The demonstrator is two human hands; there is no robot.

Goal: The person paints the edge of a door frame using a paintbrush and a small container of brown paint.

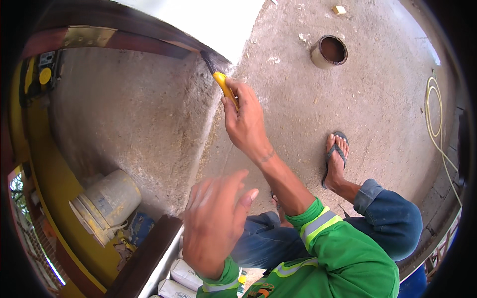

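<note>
My right hand (246, 116) grips a paintbrush by its yellow handle (226, 88). The brush's dark tip (208, 62) touches the end of a dark brown beam (124, 31), beside the corner of a bright white panel (198, 20). Lower down, my left hand (213, 213) is raised in mid-air, somewhat blurred by motion. Its thumb stands apart from the fingers, and nothing shows in it. On the floor to the far right sits an uncovered round can (323, 57) with brown liquid inside.
A dirty pale bucket (112, 203) lies tilted at the left, near a blue crumpled item (141, 228). Another dark brown beam (149, 253) rises beside white packages (179, 278). A yellowish hose (433, 107) lies coiled at right. My sandaled foot (336, 154) rests on the dusty floor.
</note>
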